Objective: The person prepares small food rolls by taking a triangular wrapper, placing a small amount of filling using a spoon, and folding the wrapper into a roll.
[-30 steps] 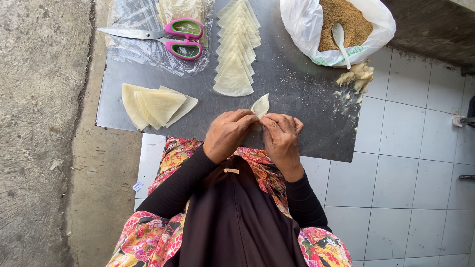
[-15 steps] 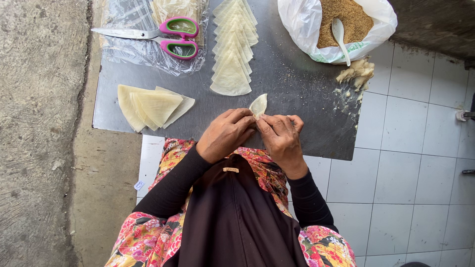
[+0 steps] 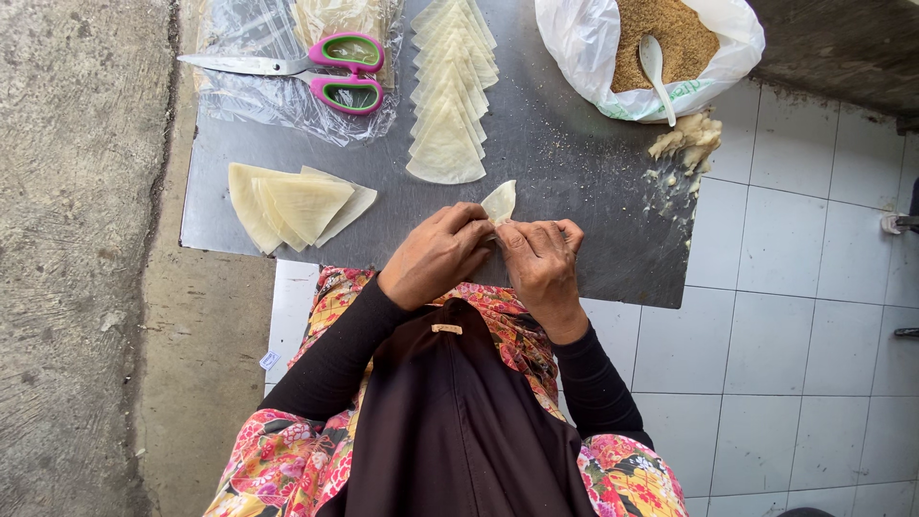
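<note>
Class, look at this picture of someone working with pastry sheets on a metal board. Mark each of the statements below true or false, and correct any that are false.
1. Both hands hold one small pastry piece. True: the left hand and right hand pinch the pastry piece between them.
2. The scissors lie on the white tiles. False: the scissors lie on clear plastic wrap at the far left of the metal board.
3. A white spoon sits in the bag of brown filling. True: the spoon rests in the bag.
4. The row of folded triangles is stacked in a bowl. False: the folded triangles lie overlapping, flat on the board.
</note>
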